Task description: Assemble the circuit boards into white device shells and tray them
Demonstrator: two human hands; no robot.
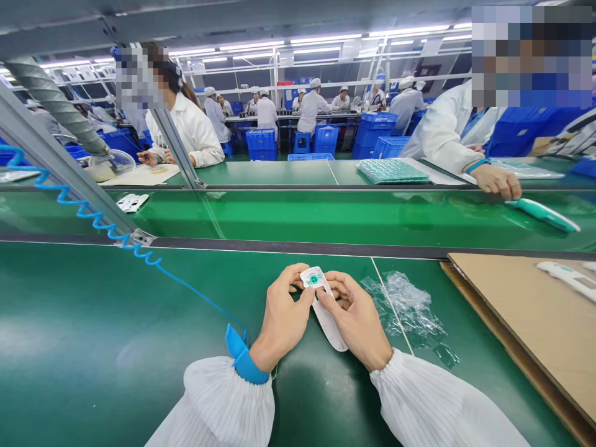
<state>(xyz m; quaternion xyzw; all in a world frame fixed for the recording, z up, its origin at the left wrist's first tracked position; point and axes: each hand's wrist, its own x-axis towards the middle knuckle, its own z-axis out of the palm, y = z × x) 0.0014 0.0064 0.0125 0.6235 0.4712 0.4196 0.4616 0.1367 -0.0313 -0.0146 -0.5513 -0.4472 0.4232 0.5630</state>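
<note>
Between my hands, above the green table, is a long white plastic housing (pixel 331 326) with a rounded lower end. A teal round button pad (pixel 314 279) shows near its upper end. My left hand (pixel 285 310) pinches the upper left edge, the thumb at the face. My right hand (pixel 356 313) grips the right edge, its thumb pressed beside the teal part. Some fingertips are hidden behind the housing. Around my left wrist sits a blue wrist strap (pixel 249 360) with a coiled blue cord (pixel 97 217).
Crumpled clear plastic bags (pixel 410 304) lie right of my hands. Cardboard sheets (pixel 521 310) with white housings (pixel 568 276) are at the right. Beyond runs a green conveyor belt (pixel 326 214); a co-worker's hand (pixel 498 180) touches a teal-and-white device (pixel 544 214) there. A metal post (pixel 79 167) slants at left.
</note>
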